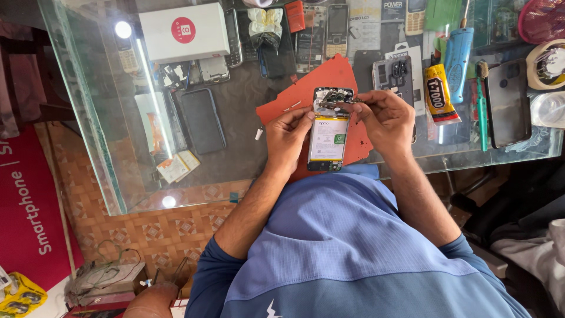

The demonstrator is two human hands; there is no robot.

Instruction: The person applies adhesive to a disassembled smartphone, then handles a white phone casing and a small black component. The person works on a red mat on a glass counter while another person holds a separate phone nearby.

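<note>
An opened smartphone point(328, 131) with its back cover off lies on a red-orange mat point(306, 93) on the glass counter. Its white battery and upper circuit board show. My left hand point(288, 136) grips the phone's left edge. My right hand point(384, 116) pinches a thin metal tool, its tip on the circuit board at the phone's top. I cannot make out the tool's kind.
A white box point(183, 32), a dark phone point(202, 120), several phones and loose parts lie under and on the glass point(88, 106). A yellow glue tube point(438, 93), a blue screwdriver point(458, 54), a green toothbrush point(482, 112) and a dark back cover point(509, 103) sit right.
</note>
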